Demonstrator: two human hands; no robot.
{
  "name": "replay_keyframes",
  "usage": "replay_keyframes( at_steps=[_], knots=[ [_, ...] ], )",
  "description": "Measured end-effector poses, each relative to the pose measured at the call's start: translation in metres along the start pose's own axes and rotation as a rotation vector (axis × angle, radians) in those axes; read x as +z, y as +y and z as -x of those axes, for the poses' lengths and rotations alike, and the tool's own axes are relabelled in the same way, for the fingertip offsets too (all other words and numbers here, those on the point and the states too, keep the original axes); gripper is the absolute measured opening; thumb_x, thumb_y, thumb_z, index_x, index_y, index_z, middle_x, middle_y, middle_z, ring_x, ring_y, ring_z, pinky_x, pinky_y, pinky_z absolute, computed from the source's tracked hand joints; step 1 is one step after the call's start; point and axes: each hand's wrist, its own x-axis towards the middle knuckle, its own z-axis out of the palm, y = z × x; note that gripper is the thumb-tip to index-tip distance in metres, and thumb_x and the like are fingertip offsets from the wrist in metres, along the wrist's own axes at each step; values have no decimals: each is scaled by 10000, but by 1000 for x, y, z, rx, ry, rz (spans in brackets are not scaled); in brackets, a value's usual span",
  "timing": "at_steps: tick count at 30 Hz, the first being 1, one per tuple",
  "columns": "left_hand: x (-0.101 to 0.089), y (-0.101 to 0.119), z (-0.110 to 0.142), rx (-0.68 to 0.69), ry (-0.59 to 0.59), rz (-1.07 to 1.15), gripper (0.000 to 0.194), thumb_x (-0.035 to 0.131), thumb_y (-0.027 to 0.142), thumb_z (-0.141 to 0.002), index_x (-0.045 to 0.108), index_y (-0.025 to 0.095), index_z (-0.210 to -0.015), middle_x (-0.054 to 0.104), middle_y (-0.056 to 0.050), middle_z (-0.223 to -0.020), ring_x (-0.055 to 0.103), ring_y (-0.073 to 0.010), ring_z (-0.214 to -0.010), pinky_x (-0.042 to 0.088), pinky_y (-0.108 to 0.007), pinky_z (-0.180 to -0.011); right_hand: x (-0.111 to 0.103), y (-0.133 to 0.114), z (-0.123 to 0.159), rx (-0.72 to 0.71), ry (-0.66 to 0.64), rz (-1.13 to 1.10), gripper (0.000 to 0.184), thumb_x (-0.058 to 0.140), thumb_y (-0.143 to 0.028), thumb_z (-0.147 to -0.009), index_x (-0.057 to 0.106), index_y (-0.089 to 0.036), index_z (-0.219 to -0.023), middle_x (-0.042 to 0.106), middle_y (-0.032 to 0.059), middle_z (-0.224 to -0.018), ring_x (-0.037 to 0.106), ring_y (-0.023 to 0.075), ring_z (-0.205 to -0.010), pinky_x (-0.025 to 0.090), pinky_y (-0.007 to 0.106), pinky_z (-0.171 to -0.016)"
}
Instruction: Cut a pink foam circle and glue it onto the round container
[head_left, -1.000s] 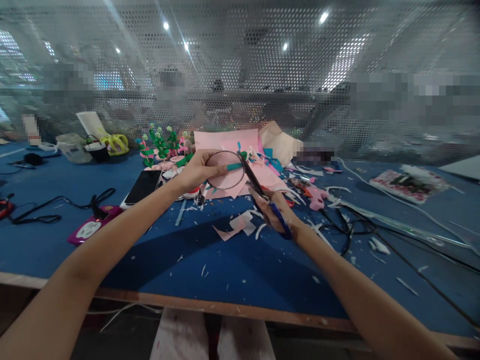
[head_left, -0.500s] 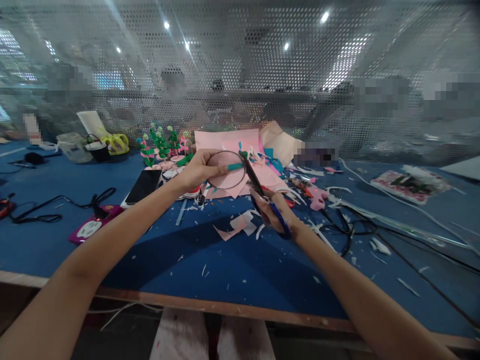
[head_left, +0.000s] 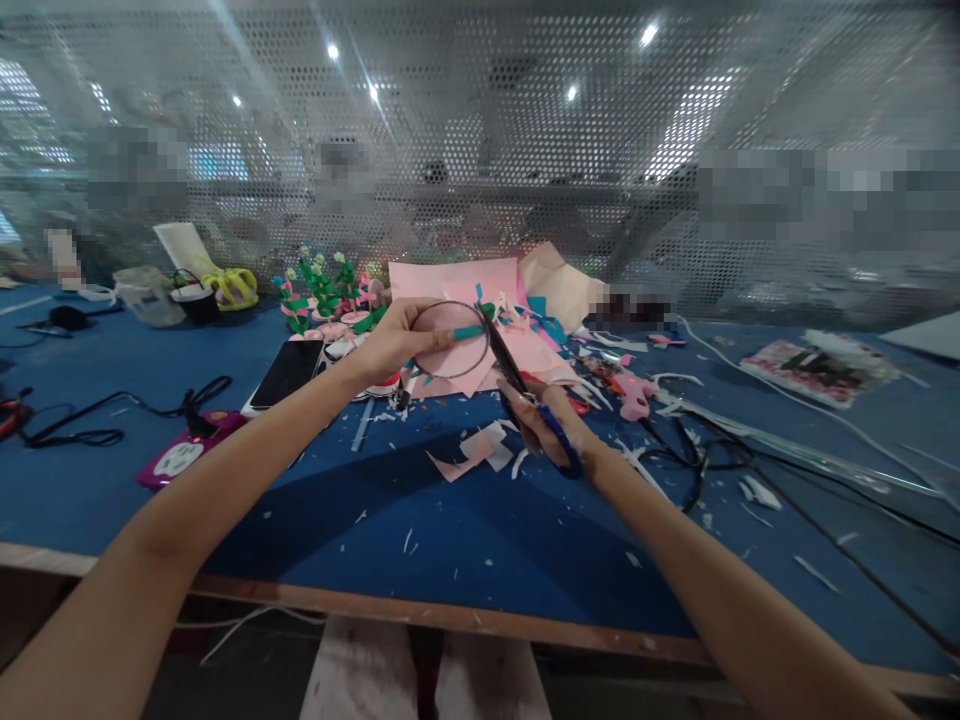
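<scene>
My left hand (head_left: 397, 335) is closed, pinching a thin dark hoop (head_left: 452, 377) above the littered table. A short teal strip (head_left: 470, 332) lies on the hoop's right part, at my left fingertips. My right hand (head_left: 551, 420) grips scissors with dark blue handles (head_left: 564, 447). The dark blades (head_left: 508, 362) point up and left, their tips beside the hoop's right edge near the teal strip. Whether the blades touch the strip, I cannot tell. Behind the hoop lie pink paper sheets (head_left: 450, 277).
Paper flower stems (head_left: 322, 295) stand at the back left, near a phone (head_left: 289, 372) and a purple power socket (head_left: 184, 455). A pink glue gun (head_left: 636, 393) and black cables (head_left: 694, 455) lie right. Paper scraps (head_left: 480, 450) litter the blue table.
The scissors and both hands have stayed in nearly the same place. The blades' tips have shifted very slightly beside the teal strip.
</scene>
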Motion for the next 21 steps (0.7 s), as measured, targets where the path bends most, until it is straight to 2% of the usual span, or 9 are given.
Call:
replay_keyframes(
  at_steps=[8, 14, 21],
  knots=[
    [2, 4, 1, -7, -9, 18, 464, 813, 241, -534, 658, 103, -949, 662, -50, -857, 629, -167, -814, 531, -283, -733, 0, 1, 1, -22, -3, -39, 370, 562, -509, -820, 442, -198, -658, 416, -58, -410, 411, 83, -336, 300, 227, -351],
    [4, 9, 3, -18, -22, 17, 400, 799, 225, -539, 667, 98, -895, 674, -68, -836, 632, -183, -813, 526, -286, -726, 1, -1, 1, -34, -3, -116, 396, 559, -561, -791, 432, -207, -668, 379, -74, -429, 387, 85, -317, 302, 227, -329],
    [2, 8, 2, 16, -23, 5, 450, 817, 256, -520, 659, 98, -911, 667, -61, -839, 622, -182, -814, 519, -319, -756, -3, 5, -2, -17, 8, 26, 445, 565, -609, -765, 516, -180, -659, 417, -30, -415, 414, 111, -390, 295, 241, -362]
  ],
)
